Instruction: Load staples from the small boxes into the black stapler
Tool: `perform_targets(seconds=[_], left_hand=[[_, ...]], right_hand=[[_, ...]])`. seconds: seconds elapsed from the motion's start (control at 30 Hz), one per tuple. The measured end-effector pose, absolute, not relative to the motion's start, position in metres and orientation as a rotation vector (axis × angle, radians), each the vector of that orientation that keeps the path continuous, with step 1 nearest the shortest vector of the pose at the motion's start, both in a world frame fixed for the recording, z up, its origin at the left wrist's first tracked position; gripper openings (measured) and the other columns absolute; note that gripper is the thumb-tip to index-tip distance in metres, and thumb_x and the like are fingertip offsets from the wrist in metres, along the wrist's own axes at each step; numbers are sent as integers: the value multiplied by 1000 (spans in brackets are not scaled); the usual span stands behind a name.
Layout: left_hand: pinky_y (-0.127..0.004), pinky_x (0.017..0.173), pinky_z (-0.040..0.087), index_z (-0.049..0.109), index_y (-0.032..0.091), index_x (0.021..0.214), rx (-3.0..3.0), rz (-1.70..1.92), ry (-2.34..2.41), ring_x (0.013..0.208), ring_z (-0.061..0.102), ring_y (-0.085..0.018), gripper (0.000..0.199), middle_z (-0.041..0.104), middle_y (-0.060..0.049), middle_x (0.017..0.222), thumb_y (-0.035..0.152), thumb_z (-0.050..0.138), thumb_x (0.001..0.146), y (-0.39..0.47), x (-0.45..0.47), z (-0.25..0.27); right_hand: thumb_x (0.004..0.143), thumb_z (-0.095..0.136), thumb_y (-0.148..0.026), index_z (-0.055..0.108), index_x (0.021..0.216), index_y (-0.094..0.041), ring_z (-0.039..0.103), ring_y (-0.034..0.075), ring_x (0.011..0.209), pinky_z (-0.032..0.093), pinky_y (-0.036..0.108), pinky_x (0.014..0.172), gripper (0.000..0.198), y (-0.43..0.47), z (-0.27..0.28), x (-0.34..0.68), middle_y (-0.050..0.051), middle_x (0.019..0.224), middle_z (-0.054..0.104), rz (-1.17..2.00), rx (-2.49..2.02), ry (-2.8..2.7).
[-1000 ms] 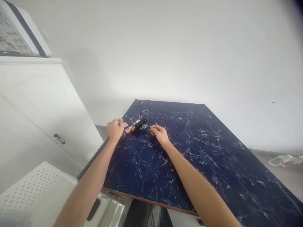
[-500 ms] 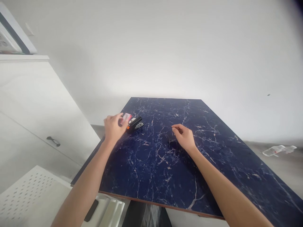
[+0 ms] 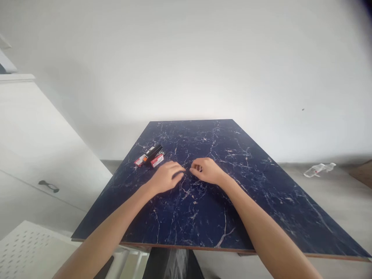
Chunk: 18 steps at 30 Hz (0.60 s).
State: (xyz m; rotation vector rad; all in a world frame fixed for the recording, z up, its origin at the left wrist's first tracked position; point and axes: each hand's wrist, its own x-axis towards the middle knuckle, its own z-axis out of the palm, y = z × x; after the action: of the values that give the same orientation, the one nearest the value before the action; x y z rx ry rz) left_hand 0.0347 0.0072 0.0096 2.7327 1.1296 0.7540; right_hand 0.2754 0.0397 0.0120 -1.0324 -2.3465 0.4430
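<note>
Box on right (image 3: 157, 160): was held up; now it sits on the tabletop (image 3: 192, 217), just beside the stapler (image 3: 153, 153), on its near right side.
Box on left (image 3: 140, 160): lies by the stapler's left end.
Left hand (image 3: 167, 177): let go and came right; fingers a bit open, nothing seen in them.
Right hand (image 3: 207, 169): close by; fingers curled, can't tell if something tiny is inside.
Work: putting that box down seems done, so both hands can share.
</note>
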Motion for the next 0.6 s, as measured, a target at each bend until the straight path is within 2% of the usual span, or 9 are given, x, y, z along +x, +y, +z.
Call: perform_targets(seconds=[0.1,0.2,0.4,0.47,0.5,0.57,0.6], left_hand=[[-33,69,48,64,21,79,2753,440,1103,74,65,-21,15,69,-3,78,21,55,91,7,67,7],[-32,58,42,60,21,75,2708,345,1172,64,62,-19,13,66,-1,72,19,55,87,5,80,-2],[-33,71,48,65,20,83,2694,486,1092,77,64,-19,13,69,-3,83,20,53,90,4,70,-12],[-36,82,49,69,21,87,2741,567,1106,85,64,-21,19,71,-4,87,23,52,94,12,57,-5],[-40,90,48,72,22,91,2766,645,1172,93,64,-23,21,72,-5,92,27,52,96,18,46,0],[-50,105,40,72,24,111,2710,904,1520,116,58,-30,26,71,-8,117,37,56,96,32,16,11],[-55,109,35,69,25,124,2639,973,1741,128,51,-35,39,64,-11,134,46,62,92,39,-2,14]], right_hand=[[78,55,-16,58,58,-19,49,13,56,34,27,57,20,35,15,274,0,60,62,538,-1101,-2565],[76,52,-17,51,55,-20,42,12,51,27,28,52,22,34,18,274,-1,53,55,694,-1145,-2651],[77,50,-17,48,57,-20,43,13,53,27,28,55,20,29,17,267,0,58,58,608,-1137,-2644],[79,52,-19,51,61,-20,46,14,54,28,28,57,18,28,14,263,0,60,61,548,-1151,-2633],[80,54,-21,54,64,-21,48,14,55,29,27,57,16,27,13,261,0,61,62,524,-1170,-2621],[81,58,-25,58,69,-21,51,15,57,29,27,58,13,27,11,258,0,64,65,492,-1217,-2599],[82,59,-26,59,70,-22,52,15,57,30,27,58,12,27,10,257,0,64,66,486,-1235,-2595]])
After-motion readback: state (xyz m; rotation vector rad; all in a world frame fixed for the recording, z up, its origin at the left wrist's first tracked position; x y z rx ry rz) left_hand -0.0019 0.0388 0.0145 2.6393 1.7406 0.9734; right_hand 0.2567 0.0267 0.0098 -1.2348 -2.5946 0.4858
